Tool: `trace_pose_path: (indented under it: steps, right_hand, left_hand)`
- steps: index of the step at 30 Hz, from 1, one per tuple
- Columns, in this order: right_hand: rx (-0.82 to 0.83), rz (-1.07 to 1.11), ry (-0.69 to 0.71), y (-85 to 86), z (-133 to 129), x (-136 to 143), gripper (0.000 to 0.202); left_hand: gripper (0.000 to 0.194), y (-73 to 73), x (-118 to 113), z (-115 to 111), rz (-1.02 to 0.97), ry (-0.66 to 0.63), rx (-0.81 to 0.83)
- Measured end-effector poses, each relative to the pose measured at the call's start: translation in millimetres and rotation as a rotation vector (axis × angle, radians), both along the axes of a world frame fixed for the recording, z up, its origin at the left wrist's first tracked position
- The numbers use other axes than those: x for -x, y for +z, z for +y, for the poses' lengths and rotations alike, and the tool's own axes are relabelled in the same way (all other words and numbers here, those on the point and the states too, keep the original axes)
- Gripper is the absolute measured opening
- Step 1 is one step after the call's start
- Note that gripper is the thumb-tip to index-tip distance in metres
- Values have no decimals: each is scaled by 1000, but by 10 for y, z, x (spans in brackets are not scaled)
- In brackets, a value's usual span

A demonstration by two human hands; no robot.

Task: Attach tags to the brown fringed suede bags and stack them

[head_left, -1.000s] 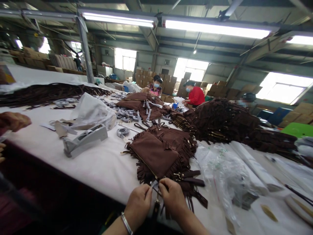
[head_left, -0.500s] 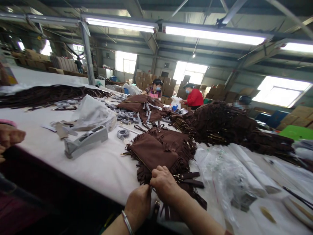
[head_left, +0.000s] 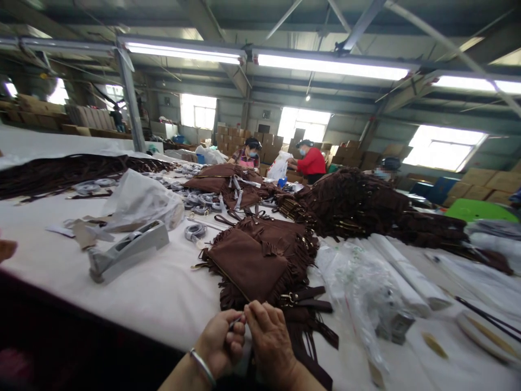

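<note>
A brown fringed bag lies on the white table, its zipper edge running down toward my hands. My left hand, with a silver bangle at the wrist, is curled closed around something small and thin that I cannot make out. Pressed against it, my right hand is closed at the bag's lower corner; its fingertips meet the left ones, and what they pinch is hidden. Brown straps with gold clasps lie just beyond the right hand.
A grey tape dispenser and white plastic are at left. Clear plastic bags lie at right. Brown bags are heaped behind. Another person's hand shows at the left edge; several people work beyond the table.
My hands have moved slightly down and left, and my left hand has turned so its curled fingers show. The view has shifted; the other person's hand at left has mostly left the picture.
</note>
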State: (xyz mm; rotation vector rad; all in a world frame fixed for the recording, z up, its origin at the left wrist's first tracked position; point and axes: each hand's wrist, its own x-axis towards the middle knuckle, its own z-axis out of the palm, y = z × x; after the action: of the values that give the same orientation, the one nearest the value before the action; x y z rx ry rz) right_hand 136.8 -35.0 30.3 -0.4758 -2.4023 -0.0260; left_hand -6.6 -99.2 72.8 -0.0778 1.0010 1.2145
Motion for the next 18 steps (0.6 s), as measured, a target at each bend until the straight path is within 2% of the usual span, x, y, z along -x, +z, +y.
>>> trace_pose_path:
  steps: [2, 3, 6, 9, 11, 14, 16, 18]
  right_hand:
    - [-8, 58, 4, -97, -25, -56, 39]
    - [-1, 84, 4, -149, -49, -99, 34]
    - [42, 107, -9, -300, -150, -289, 24]
    - [100, 96, -15, -385, -220, -509, 26]
    - [122, 127, -19, -385, -206, -630, 30]
    - [169, 167, -31, -312, -92, -737, 34]
    - [231, 134, -74, -223, 9, -752, 32]
    - [318, 46, -190, -110, 91, -724, 29]
  left_hand:
    - [16, -12, 25, -23, -138, 13, 7]
    - [15, -28, 34, -41, -122, 4, 7]
    - [21, -100, 45, -82, 191, -120, -31]
    - [44, -200, 16, -28, 469, -211, -118]
    - [52, -284, -22, 62, 614, -229, -159]
    - [49, -381, -64, 176, 858, -265, -180]
    - [40, -378, -65, 181, 1069, -316, -174]
    - [30, -316, -56, 117, 1391, -362, -152]
